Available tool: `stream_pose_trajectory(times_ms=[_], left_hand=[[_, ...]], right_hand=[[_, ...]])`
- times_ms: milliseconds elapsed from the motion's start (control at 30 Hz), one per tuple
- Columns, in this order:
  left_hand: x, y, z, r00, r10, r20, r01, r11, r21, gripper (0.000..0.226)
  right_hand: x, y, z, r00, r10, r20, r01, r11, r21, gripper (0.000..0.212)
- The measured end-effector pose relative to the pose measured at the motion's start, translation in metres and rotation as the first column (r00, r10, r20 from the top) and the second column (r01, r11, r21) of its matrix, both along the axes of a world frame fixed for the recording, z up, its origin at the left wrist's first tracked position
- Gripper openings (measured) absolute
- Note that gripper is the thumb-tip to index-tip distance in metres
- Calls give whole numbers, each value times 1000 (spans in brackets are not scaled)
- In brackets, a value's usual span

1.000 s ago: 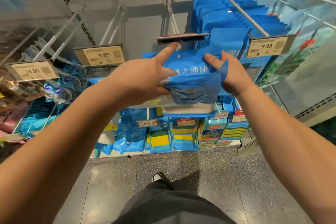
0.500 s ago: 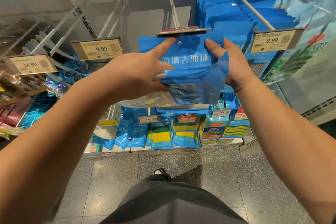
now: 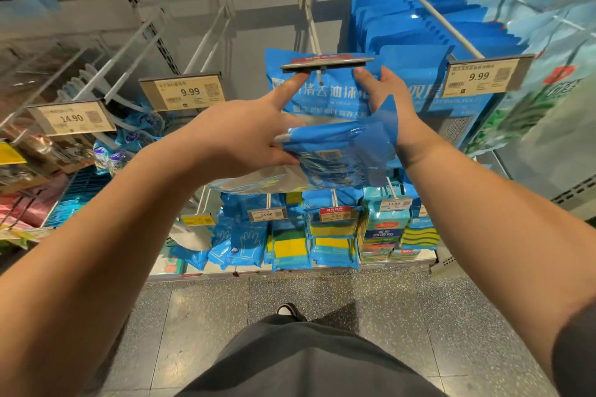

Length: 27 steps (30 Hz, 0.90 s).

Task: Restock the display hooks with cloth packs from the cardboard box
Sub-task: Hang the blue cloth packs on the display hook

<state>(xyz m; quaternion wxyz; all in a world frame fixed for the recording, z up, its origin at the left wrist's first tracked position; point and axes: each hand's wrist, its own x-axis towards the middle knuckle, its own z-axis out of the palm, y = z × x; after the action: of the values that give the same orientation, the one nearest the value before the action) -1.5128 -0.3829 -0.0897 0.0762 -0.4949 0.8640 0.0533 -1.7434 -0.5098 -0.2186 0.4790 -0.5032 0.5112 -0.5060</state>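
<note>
head view: both arms reach up, left hand [image 3: 238, 135] and right hand [image 3: 383, 106] pinching a blue cloth pack [image 3: 322, 97] at the hook [image 3: 319, 74].

A blue cloth pack [image 3: 325, 90] hangs upright at the tip of the middle display hook [image 3: 314, 39].

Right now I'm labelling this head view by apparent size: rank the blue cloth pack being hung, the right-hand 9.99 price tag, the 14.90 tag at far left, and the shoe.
1. blue cloth pack
2. 9.99 price tag and 14.90 tag: look alike, so unranked; nearness differs.
3. shoe
</note>
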Motion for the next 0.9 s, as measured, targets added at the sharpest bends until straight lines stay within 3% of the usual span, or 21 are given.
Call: stream_pose_trajectory(times_ms=[133,200,300,467,500,600,700,767,833,900], left_hand=[[5,1,-5,999,8,-49,-9,1000,-21,30],[10,2,-9,993,1,-115,-2,1000,-14,28],[17,4,-18,972,-45,-232,45,999,-6,27],[28,12,-51,934,19,-356,-18,1000,7,36],[30,16,-59,904,51,-424,-37,998,41,36],[30,33,-78,743,239,-626,-139,969,205,27],[31,44,-99,537,529,-657,-273,846,458,18],[33,49,-112,417,629,-656,-290,776,560,13],[35,53,-122,303,699,-648,-254,714,652,13],[35,58,-127,213,736,-642,-215,677,704,18]], right_hand=[[10,20,23,1000,-12,8,12,1000,21,8],[5,26,23,999,25,-37,-24,999,30,7],[-7,44,20,997,8,-82,-3,998,58,35],[-33,98,2,978,-210,22,208,977,47,11],[-35,111,-2,967,-250,47,247,968,51,5],[-28,144,-20,950,-261,172,245,963,109,19],[-17,165,-31,926,-164,342,114,980,162,30],[-13,170,-38,938,-102,331,40,981,191,39],[-8,171,-40,928,-103,359,20,974,227,31],[-3,170,-44,875,-143,462,24,967,253,8]])
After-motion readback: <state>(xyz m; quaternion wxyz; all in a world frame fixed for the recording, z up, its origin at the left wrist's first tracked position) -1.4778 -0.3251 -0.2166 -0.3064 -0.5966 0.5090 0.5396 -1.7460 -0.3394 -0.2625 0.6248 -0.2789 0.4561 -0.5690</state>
